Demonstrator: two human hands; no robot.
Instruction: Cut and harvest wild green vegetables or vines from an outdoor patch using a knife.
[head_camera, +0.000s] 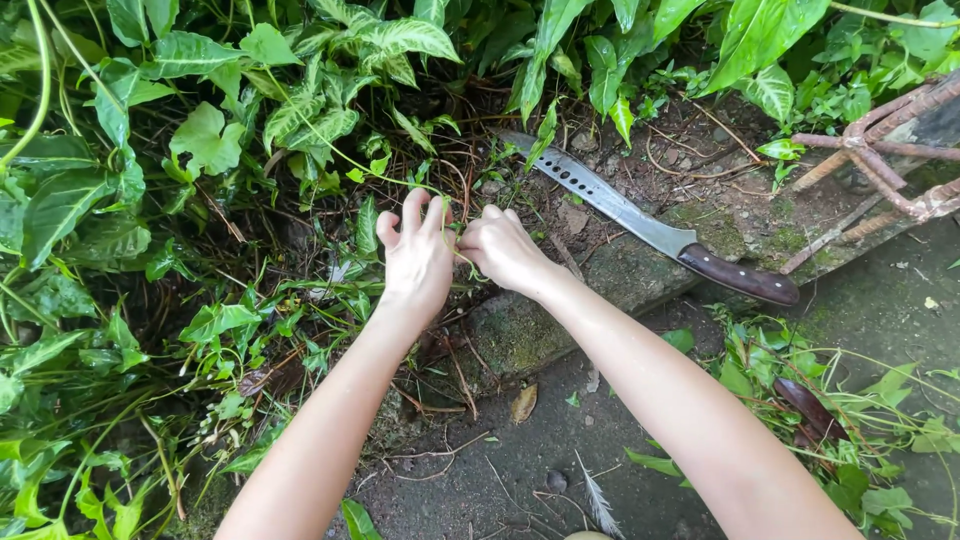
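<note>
Both hands met at the edge of a bed of leafy plants (200, 130), where a thin green stem (385, 178) ran down from the variegated leaves to the point between them. The left hand (418, 262) had its thumb and forefinger pinched near the stem while the other fingers (412, 212) stood fanned upward and apart. The right hand (503, 250) was curled closed, knuckles up, touching the left hand at the stem (whether it actually clasped the stem could not be told, since the fingers hid it). Just beyond the right hand, a long knife (640, 222) lay flat on the mossy stone edging (520, 335), its blade pierced by a row of holes and pointing toward the plants, its dark wooden handle (738, 275) toward the pavement. Cut green stems and leaves (850, 400) lay strewn on the dark wet ground (560, 440) to the right, and a small grey feather (598, 500) lay near the bottom edge.
</note>
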